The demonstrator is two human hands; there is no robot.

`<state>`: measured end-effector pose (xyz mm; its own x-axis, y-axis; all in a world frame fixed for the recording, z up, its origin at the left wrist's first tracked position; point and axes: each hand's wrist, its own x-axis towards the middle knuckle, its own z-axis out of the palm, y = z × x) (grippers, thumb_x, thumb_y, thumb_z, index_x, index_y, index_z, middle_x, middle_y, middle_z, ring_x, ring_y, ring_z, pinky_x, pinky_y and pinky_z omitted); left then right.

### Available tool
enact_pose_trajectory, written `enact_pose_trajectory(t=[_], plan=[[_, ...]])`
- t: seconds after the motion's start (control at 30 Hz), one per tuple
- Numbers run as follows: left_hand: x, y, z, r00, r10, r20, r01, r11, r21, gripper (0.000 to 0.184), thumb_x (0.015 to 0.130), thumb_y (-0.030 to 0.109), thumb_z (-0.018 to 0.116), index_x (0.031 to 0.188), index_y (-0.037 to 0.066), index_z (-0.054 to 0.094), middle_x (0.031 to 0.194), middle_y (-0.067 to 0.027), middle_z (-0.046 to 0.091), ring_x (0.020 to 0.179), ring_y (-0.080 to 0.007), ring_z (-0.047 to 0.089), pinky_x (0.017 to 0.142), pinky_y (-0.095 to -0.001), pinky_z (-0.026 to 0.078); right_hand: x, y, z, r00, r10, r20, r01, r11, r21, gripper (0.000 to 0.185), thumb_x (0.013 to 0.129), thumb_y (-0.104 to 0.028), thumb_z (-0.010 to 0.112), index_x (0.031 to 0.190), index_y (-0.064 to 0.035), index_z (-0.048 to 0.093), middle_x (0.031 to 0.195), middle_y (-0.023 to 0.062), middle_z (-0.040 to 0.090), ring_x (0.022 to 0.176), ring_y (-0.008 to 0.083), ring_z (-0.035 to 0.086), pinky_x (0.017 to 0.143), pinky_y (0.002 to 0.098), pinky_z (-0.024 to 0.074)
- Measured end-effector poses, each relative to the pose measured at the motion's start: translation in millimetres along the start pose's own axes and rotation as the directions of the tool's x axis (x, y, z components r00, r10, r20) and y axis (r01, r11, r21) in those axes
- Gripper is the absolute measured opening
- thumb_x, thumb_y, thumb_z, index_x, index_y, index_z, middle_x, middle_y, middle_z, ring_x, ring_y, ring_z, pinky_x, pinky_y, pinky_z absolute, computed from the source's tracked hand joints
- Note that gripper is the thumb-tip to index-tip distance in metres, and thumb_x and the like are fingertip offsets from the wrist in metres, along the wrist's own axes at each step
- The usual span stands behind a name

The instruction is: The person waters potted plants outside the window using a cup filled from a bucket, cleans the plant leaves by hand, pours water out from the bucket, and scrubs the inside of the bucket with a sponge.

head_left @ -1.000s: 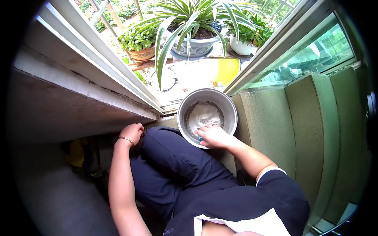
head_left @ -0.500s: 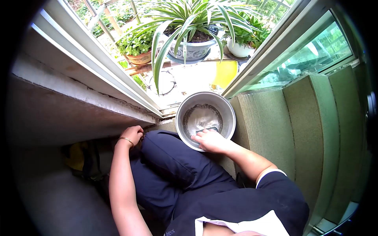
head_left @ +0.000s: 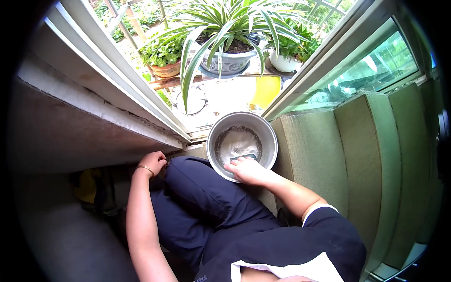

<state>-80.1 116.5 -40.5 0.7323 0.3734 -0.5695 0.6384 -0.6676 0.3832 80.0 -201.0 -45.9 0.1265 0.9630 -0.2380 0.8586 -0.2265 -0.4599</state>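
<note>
Pot (head_left: pixel 267 141) stands beside the knee (head_left: pixel 185 170), the right hand (head_left: pixel 245 170) bent over its near rim and grasping a dark pad (head_left: pixel 249 156) inside, forearm (head_left: pixel 292 191) slanting in from the right, while the left hand (head_left: pixel 152 163) lies curled beside the knee, its grip impossible to tell.

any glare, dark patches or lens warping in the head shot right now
Head view: glare whites out the ledge outside; the lower left is dim; black vignetting fills the corners; wide-angle distortion seems to bow the panels at right; the pot and right hand look fairly sharp.
</note>
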Motion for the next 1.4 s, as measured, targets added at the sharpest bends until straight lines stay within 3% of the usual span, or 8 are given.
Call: enact_pose_trajectory(t=[0.17, 0.27, 0.6, 0.67, 0.8, 0.87, 1.03, 1.4], plan=[[-2, 6, -3, 1.0, -0.002, 0.009, 0.002, 1.0, -0.022, 0.023, 0.08, 0.016, 0.062, 0.097, 0.002, 0.063, 0.095, -0.0153, 0.066, 0.09, -0.0276, 0.063, 0.08, -0.0352, 0.049, 1, 21, 30, 0.96, -0.078, -0.27, 0.112, 0.987, 0.115, 0.031, 0.079, -0.016, 0.056, 0.109, -0.0102, 0.059, 0.091, 0.0107, 0.061, 0.088, 0.0306, 0.059, 0.076, 0.0431, 0.0463], [-1, 5, -2, 1.0, 0.001, 0.002, -0.001, 1.0, -0.021, 0.022, 0.081, 0.017, 0.062, 0.097, 0.002, 0.063, 0.095, -0.0153, 0.066, 0.09, -0.0277, 0.063, 0.08, -0.0353, 0.049, 5, 10, 12, 0.999, -0.035, 0.034, 0.036, 0.999, -0.021, 0.016, 0.078, -0.019, 0.057, 0.089, -0.0077, 0.062, 0.078, 0.0111, 0.062, 0.08, 0.0314, 0.06, 0.074, 0.043, 0.0468], [-3, 7, -5, 1.0, 0.019, -0.022, -0.02, 0.999, -0.039, 0.022, 0.082, 0.017, 0.061, 0.098, 0.002, 0.063, 0.096, -0.0144, 0.066, 0.09, -0.0275, 0.063, 0.08, -0.0351, 0.049, 15, 16, 23, 0.882, 0.075, -0.464, 0.013, 0.983, 0.182, 0.006, 0.072, -0.004, 0.056, 0.076, -0.0047, 0.052, 0.075, 0.0133, 0.051, 0.07, 0.0326, 0.055, 0.064, 0.0436, 0.0453], [-4, 8, -6, 1.0, 0.017, -0.025, -0.018, 0.998, -0.06, 0.022, 0.082, 0.017, 0.062, 0.098, 0.002, 0.063, 0.096, -0.0143, 0.066, 0.09, -0.0274, 0.063, 0.08, -0.0351, 0.049, 16, 21, 26, 0.895, 0.076, -0.439, 0.007, 0.983, 0.184, 0.007, 0.071, -0.002, 0.056, 0.075, -0.0045, 0.051, 0.073, 0.0136, 0.05, 0.068, 0.0325, 0.054, 0.064, 0.0426, 0.0452], [-4, 5, -4, 0.998, 0.042, -0.051, -0.043, 0.999, -0.012, 0.022, 0.082, 0.018, 0.062, 0.097, 0.002, 0.062, 0.096, -0.0142, 0.066, 0.09, -0.0278, 0.062, 0.079, -0.0357, 0.049, 11, 20, 30, 0.915, 0.008, -0.403, 0.023, 0.997, 0.072, 0.024, 0.072, -0.007, 0.058, 0.096, -0.0023, 0.055, 0.119, 0.02, 0.053, 0.107, 0.0354, 0.053, 0.087, 0.0473, 0.0434], [-6, 3, -4, 0.999, 0.03, -0.045, -0.032, 0.999, -0.023, 0.022, 0.082, 0.018, 0.062, 0.097, 0.002, 0.062, 0.095, -0.0139, 0.066, 0.09, -0.028, 0.062, 0.08, -0.0359, 0.049, 8, 10, 27, 0.913, 0.269, -0.306, -0.332, 0.926, -0.179, 0.044, 0.075, -0.014, 0.06, 0.116, -0.0026, 0.05, 0.136, 0.0199, 0.041, 0.122, 0.0344, 0.044, 0.097, 0.0531, 0.0354], [-5, -2, -4, 0.999, 0.018, -0.042, -0.019, 0.999, -0.041, 0.021, 0.083, 0.018, 0.062, 0.097, 0.003, 0.062, 0.097, -0.0133, 0.066, 0.091, -0.0273, 0.062, 0.08, -0.0357, 0.048, 10, 26, 26, 0.981, 0.142, 0.135, -0.136, 0.989, -0.052, 0.056, 0.077, -0.024, 0.063, 0.128, -0.0078, 0.047, 0.124, 0.0139, 0.051, 0.116, 0.0327, 0.049, 0.096, 0.0506, 0.0376], [-5, 2, -2, 0.999, 0.004, -0.04, -0.005, 0.999, -0.039, 0.021, 0.082, 0.019, 0.062, 0.096, 0.003, 0.063, 0.095, -0.0133, 0.066, 0.09, -0.0268, 0.063, 0.08, -0.0353, 0.049, 8, 17, 19, 0.988, 0.099, 0.12, -0.089, 0.993, -0.083, 0.052, 0.078, -0.026, 0.065, 0.123, -0.0055, 0.05, 0.12, 0.0155, 0.054, 0.11, 0.0339, 0.053, 0.093, 0.0444, 0.042]])
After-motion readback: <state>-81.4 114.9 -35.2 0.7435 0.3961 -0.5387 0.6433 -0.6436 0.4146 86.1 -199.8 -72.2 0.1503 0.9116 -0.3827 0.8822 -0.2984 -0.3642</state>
